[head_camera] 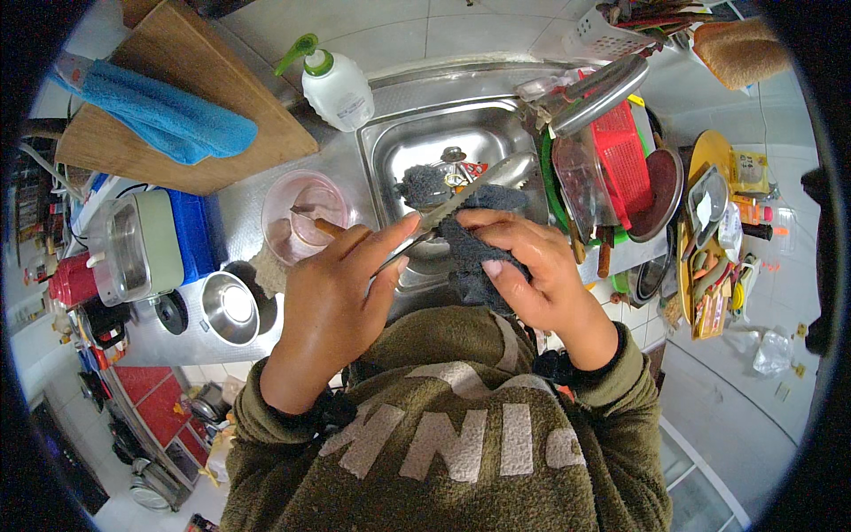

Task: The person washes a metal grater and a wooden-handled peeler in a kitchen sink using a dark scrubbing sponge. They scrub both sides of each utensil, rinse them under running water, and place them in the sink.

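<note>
My left hand (pixel 339 309) grips one end of metal tongs (pixel 510 171) with a toothed edge, its index finger laid along the metal. My right hand (pixel 548 276) holds a dark grey cloth (pixel 473 249) against the tongs' middle. Both hands are above the near side of a stainless steel sink (pixel 442 113), and the scalloped tip points up and right over the basin. Inside the basin lie a dark mesh-like scrubber (pixel 422 183) and a small red-and-white item (pixel 473 169), partly behind the tongs. A translucent pink bowl (pixel 269 199) holding a wooden-handled utensil (pixel 327 227) stands left of the sink.
A white pump bottle (pixel 338 93) stands behind the sink's left corner. To the left are a wooden board (pixel 279 133) with a blue towel (pixel 166 113) and a steel bowl (pixel 229 309). Crowding the right side are a red basket (pixel 618 153), a pot lid (pixel 657 193) and other kitchenware.
</note>
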A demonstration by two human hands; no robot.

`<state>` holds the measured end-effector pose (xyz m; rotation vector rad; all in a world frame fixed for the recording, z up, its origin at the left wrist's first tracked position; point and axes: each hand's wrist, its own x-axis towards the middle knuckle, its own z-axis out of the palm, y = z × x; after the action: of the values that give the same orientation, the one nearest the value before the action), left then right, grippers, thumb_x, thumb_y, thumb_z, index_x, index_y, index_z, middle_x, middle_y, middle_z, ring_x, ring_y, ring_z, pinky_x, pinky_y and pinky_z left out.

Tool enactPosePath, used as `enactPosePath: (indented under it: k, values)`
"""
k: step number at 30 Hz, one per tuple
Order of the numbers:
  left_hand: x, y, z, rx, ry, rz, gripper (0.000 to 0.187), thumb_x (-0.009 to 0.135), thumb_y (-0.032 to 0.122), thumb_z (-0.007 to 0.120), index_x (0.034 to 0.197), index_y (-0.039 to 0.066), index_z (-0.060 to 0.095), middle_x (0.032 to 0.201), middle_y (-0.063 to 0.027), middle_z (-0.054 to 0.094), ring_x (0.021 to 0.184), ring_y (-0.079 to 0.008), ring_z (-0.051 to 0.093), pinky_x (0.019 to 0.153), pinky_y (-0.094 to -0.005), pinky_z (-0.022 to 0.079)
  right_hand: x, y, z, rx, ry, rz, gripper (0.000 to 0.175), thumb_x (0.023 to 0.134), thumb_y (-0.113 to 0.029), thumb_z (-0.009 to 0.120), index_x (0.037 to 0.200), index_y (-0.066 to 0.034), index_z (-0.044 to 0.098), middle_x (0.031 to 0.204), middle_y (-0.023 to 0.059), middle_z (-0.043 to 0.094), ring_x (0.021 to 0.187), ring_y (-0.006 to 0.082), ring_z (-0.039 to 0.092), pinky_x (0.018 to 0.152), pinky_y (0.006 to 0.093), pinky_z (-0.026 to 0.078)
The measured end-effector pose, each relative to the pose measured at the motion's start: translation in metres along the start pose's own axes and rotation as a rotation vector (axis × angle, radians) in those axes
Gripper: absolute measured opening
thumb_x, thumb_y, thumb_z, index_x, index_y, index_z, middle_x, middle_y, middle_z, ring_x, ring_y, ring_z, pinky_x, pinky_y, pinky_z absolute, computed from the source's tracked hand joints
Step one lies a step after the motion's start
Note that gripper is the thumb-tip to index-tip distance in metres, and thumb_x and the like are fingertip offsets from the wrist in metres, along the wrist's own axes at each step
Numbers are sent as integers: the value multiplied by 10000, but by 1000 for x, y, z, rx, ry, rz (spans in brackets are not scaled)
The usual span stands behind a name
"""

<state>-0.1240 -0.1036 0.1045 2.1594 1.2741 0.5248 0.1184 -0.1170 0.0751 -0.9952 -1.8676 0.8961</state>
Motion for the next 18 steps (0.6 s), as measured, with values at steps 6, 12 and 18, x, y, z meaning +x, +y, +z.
enactPosePath:
  k: [6,12,18]
  values:
    - [0,-3,4,-33,-43,-32,459,876,102,660,1329,172,627,803,-97,586,647,-289,582,597,-401,473,-1,6,-6,-173,-88,37,244,804,-42,578,1045,-8,596,1176,150,683,872,347,705,728,403,569]
    - [1,-5,8,-110,-42,-81,461,878,120,669,1334,173,625,799,-104,590,648,-288,580,604,-385,475,-6,14,-22,-359,-36,-21,238,762,-36,584,999,-24,607,1198,144,684,853,339,702,727,406,572]
    - [-3,-15,14,-136,-76,-106,422,911,141,647,1331,153,621,816,-134,600,693,-302,589,655,-377,479,-12,31,-30,-490,128,128,230,779,-7,578,1007,3,608,1202,165,681,941,349,700,787,389,568]
